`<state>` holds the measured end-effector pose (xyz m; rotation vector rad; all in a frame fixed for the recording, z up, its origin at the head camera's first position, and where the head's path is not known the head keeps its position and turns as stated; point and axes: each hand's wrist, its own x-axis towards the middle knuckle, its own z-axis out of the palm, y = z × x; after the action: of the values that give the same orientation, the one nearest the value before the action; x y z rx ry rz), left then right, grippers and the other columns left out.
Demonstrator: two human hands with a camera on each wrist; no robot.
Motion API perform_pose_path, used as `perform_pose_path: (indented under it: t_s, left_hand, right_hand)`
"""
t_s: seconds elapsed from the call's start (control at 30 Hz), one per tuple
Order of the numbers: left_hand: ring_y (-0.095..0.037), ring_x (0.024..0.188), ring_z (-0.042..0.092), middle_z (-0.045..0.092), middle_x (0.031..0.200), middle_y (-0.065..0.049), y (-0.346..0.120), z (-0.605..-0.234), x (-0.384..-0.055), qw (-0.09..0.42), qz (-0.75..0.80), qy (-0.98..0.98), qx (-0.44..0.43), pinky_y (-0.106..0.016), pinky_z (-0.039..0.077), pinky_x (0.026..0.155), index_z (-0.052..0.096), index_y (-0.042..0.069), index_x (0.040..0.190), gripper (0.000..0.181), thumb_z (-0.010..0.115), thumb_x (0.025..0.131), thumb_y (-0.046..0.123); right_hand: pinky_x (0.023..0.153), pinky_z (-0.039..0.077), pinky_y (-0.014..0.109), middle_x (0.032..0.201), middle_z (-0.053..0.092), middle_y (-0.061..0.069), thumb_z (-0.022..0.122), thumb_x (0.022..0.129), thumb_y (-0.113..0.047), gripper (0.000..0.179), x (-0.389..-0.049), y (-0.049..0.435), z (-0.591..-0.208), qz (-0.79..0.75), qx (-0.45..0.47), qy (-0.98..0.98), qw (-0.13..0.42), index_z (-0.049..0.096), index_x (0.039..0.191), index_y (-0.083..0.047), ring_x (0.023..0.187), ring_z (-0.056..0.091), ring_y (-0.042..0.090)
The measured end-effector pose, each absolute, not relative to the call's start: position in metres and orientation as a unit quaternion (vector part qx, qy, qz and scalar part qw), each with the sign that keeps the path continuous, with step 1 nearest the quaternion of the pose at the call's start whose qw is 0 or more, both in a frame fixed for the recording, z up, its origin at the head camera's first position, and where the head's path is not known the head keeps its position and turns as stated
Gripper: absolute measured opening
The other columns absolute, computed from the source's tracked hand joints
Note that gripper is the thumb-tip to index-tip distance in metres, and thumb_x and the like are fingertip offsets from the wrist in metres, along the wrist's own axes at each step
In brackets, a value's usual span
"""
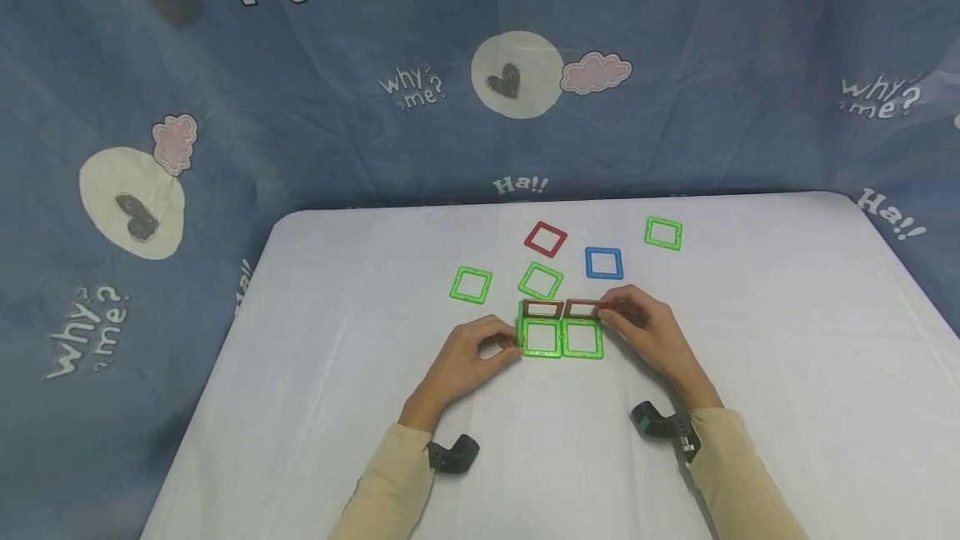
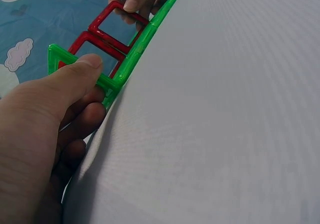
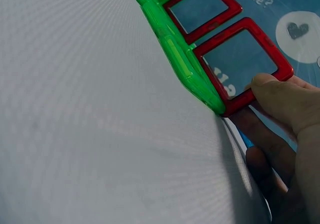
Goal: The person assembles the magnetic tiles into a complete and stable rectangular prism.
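Note:
Two green square frame tiles lie flat side by side, the left flat tile (image 1: 542, 354) touching the right flat tile (image 1: 583, 355). Along their far edge stand a left red square tile (image 3: 235, 5) and a right red square tile (image 3: 266, 53), both upright. My left hand (image 1: 474, 354) pinches an upright green tile (image 2: 62, 53) at the left end, thumb on its near face. At the other end, my right hand (image 1: 648, 332) holds the right red tile by its outer side between thumb and fingers.
Behind the built tiles lie several loose square tiles: a green one (image 1: 476, 270) at left, another green one (image 1: 548, 269), a red one (image 1: 553, 229), a blue one (image 1: 603, 251) and a far green one (image 1: 665, 222). A white cloth (image 1: 360, 315) covers the table; a blue printed curtain (image 1: 337, 132) hangs behind.

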<state>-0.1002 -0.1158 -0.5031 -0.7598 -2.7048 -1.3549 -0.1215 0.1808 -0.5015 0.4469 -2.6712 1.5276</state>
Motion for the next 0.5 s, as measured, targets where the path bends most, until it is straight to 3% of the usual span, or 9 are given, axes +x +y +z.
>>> perform_pose_path:
  t_s: [0.5]
  left_hand:
    - [0.001,0.082,0.059,0.064,0.086,0.014,-0.115,-0.5015,-0.0996,0.013,-0.438,-0.865,-0.244,-0.021,0.051,0.082,0.069,0.019,0.097,0.017,0.075,0.081,0.024]
  right_hand:
    - [0.093,0.046,0.018,0.104,0.068,-0.007,0.064,0.09,-0.03,0.018,-0.1211,0.1806,-0.4996,0.49,0.141,-0.86,0.015,0.062,0.107,-0.024,0.1,0.062,0.0]
